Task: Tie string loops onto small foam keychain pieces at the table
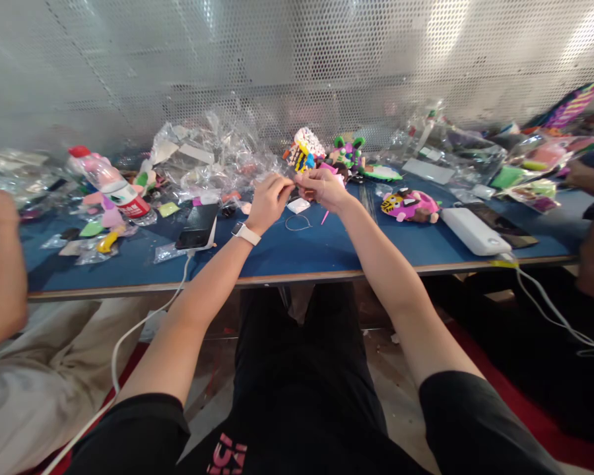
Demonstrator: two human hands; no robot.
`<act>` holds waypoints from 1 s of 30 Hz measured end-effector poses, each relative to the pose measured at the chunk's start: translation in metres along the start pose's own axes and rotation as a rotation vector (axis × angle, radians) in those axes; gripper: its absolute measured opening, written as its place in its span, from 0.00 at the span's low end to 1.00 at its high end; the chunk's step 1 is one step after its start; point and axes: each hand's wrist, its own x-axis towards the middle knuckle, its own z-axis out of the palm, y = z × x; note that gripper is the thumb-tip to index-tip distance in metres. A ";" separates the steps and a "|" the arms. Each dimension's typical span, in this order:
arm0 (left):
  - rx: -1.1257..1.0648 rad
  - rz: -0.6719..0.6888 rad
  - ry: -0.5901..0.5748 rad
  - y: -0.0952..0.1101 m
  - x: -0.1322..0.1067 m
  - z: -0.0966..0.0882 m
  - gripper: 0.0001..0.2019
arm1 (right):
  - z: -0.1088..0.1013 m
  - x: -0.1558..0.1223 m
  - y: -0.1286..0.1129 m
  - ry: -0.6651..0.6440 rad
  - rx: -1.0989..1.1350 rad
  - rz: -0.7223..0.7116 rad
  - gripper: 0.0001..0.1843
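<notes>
Over the blue table (297, 254), my left hand (270, 200) and my right hand (325, 188) meet fingertip to fingertip. Both are closed in a pinch; whatever is between the fingers is too small to make out. Just behind them stands a colourful clay model (305, 150) with white, yellow and blue pieces. Below the fingers lie a thin loop of cord (298, 223), a small white piece (297, 206) and a thin pink stick (325, 216). A pink clay animal (410, 206) with yellow-and-black stripes rests to the right of my right hand.
Crumpled clear bags (218, 155) pile up behind on the left. Nearby are a red-labelled bottle (129, 201), a phone (198, 225) with a cable, and a white power bank (475, 231). A green-and-purple clay figure (349, 152) stands behind. Other people's arms (0, 264) show at both sides.
</notes>
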 end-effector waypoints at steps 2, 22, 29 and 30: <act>-0.006 0.030 -0.023 -0.001 0.000 0.001 0.17 | -0.001 0.001 0.001 -0.038 0.073 0.070 0.25; -0.073 -0.017 -0.024 0.014 0.003 -0.001 0.18 | -0.015 -0.007 -0.019 -0.042 -0.012 0.046 0.36; -0.101 -0.084 -0.009 0.005 0.005 0.000 0.17 | -0.015 -0.008 -0.013 -0.133 -0.027 -0.118 0.32; -0.102 -0.097 -0.008 0.002 0.005 0.000 0.16 | -0.014 -0.007 -0.011 -0.109 -0.057 -0.150 0.31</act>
